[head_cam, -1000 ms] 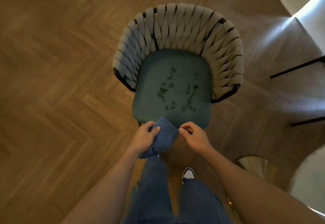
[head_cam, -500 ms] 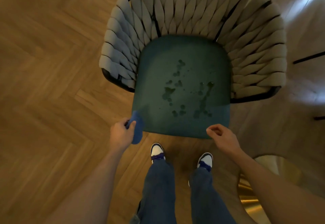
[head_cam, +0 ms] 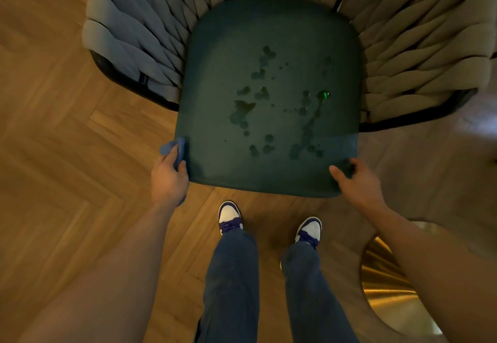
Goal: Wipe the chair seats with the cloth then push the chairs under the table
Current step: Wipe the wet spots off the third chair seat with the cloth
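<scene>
Dark wet blotches spotted the green chair seat (head_cam: 269,95). The left hand (head_cam: 169,178) clutched the blue cloth (head_cam: 174,150) at its near-left corner; the right hand (head_cam: 357,181) gripped the near-right corner.

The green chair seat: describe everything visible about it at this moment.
The green chair seat is a dark green, fabric-looking pad with rounded corners, lying flat, ringed at back and sides by a woven strap backrest. Dark wet-looking blotches dot its middle, unwiped. The left hand, holding a blue cloth, grips the front left corner; the right hand grips the front right corner. It stands over herringbone wood floor.
</scene>
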{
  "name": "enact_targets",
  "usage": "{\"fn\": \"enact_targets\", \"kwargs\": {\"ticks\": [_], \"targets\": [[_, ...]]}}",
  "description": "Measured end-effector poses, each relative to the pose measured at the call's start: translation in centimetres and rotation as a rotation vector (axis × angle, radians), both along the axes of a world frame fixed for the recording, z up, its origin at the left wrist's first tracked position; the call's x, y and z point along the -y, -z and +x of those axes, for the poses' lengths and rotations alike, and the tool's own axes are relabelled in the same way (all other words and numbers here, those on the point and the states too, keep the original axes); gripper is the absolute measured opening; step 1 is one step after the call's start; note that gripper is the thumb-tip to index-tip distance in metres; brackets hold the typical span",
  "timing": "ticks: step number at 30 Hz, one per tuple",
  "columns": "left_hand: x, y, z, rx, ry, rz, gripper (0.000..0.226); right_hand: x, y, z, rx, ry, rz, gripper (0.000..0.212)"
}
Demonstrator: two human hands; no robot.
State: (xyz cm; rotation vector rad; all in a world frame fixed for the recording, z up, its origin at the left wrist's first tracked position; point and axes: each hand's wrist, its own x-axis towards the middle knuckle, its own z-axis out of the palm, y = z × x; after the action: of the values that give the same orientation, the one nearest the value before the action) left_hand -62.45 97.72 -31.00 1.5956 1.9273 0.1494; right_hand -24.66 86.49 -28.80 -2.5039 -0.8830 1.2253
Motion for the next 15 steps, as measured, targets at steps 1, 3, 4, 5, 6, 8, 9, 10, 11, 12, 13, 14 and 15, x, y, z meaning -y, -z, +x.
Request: {"fn": "enact_targets", "kwargs": {"ticks": [1,3,4,5,6,8,9,10,11,12,13,14,15], "targets": [[0.0,0.3,0.1,0.010,-0.004,-0.012,0.043,0.2,0.1,0.1,0.004,-0.005,0.004,0.061],[-0.2,0.8,-0.1,0.006,-0.008,-0.014,0.043,0.4,0.0,0.4,0.012,-0.007,0.017,0.059],[-0.2,0.8,-0.1,0.000,-0.008,-0.016,0.043,0.5,0.0,0.5,0.017,-0.004,0.027,0.059],[-0.3,0.7,0.1,-0.002,-0.008,-0.024,0.043,0.5,0.1,0.7,0.020,-0.001,0.036,0.059],[-0.1,0.6,0.5,0.005,-0.001,-0.029,0.043,0.6,0.1,0.9,0.022,0.003,0.047,0.058],[0.4,0.4,2.0,0.034,0.041,-0.030,0.042,0.7,0.3,0.9,0.015,0.018,0.066,0.055],[0.8,0.5,3.1,0.049,0.068,-0.029,0.041,0.7,0.4,0.7,0.007,0.031,0.072,0.053],[1.3,0.7,4.4,0.065,0.098,-0.028,0.042,0.7,0.5,0.5,-0.001,0.045,0.077,0.052],[1.9,1.0,6.0,0.083,0.131,-0.027,0.042,0.6,0.4,0.4,-0.007,0.057,0.079,0.050],[2.5,1.3,7.8,0.107,0.158,-0.025,0.042,0.6,0.5,0.3,-0.016,0.069,0.077,0.048],[3.2,1.5,9.6,0.131,0.174,-0.026,0.042,0.5,0.5,0.3,-0.027,0.080,0.072,0.047],[3.7,1.7,11.4,0.158,0.174,-0.034,0.042,0.5,0.5,0.4,-0.037,0.085,0.066,0.047],[4.3,1.7,13.3,0.182,0.174,-0.045,0.042,0.5,0.5,0.5,-0.044,0.084,0.058,0.048]]}}
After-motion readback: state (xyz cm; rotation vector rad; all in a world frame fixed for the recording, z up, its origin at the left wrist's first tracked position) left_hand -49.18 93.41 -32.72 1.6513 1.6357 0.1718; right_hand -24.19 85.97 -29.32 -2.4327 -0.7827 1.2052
